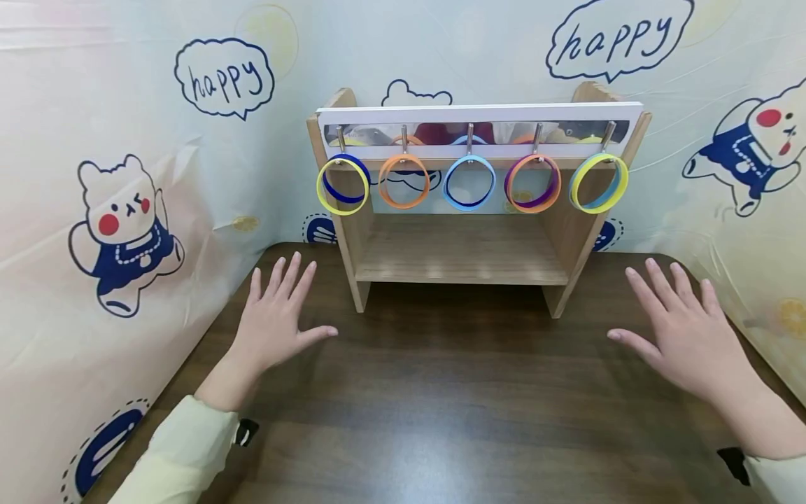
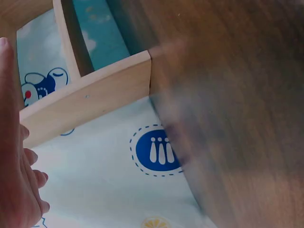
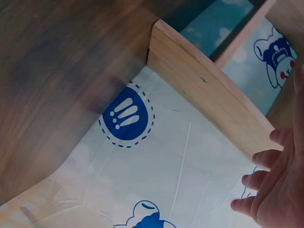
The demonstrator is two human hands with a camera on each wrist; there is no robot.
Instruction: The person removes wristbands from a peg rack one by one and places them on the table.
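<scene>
My left hand (image 1: 273,325) is held out over the table's left side, fingers spread and straight, holding nothing. On the right, my right hand (image 1: 686,336) does the same, its thumb pointing inward. Between and beyond them stands a wooden rack (image 1: 466,248) with a white-framed front bar (image 1: 478,152). Several rings hang from metal hooks on that bar: a yellow and dark blue ring (image 1: 321,192), an orange ring (image 1: 403,204), a light blue ring (image 1: 469,206), an orange and purple ring (image 1: 554,192) and a yellow and light blue ring (image 1: 620,189). Neither hand touches the rack.
A dark brown wooden table (image 1: 441,392) carries the rack near its back edge. Pale cloth (image 1: 182,210) with cartoon bears and "happy" bubbles rises behind and along both sides. The rack's side panels (image 2: 109,88) face the hands in both wrist views.
</scene>
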